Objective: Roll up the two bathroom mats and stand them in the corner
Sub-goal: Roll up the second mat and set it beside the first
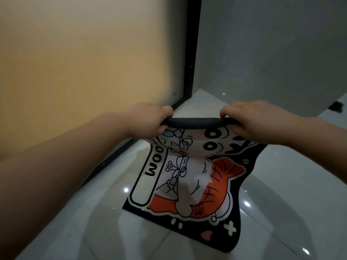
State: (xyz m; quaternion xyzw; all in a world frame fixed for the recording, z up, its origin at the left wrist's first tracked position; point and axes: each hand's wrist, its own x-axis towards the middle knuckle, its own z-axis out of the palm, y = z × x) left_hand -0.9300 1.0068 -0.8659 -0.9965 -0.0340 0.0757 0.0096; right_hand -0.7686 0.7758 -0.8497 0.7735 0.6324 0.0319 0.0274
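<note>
Near edge of the mat (pixel 187 184) lay flat on the glossy white tiled floor (pixel 93 231), black border toward the camera, with a pale plus sign and a small pink heart printed on it. Writing: in a white rounded panel along the mat's left side, bold black letters ran lengthwise and read "WOO" from this side; the next letter was partly lost in a crease. A small "W" was drawn on the orange fish print. Farther up was a cartoon face with two round black eyes.

Far end of the mat was lifted off the floor and turned into a slim dark roll (pixel 195 121). Left hand (pixel 148 121) gripped the roll's left end, fingers curled over the top and thumb beneath. Right hand (pixel 249 121) gripped the right end the same way, fingertips hooked over it.

Beyond: frosted panel (pixel 84 62) in a black frame (pixel 193 53) to the left, grey wall (pixel 272 44) to the right, meeting at a corner just behind the roll.
</note>
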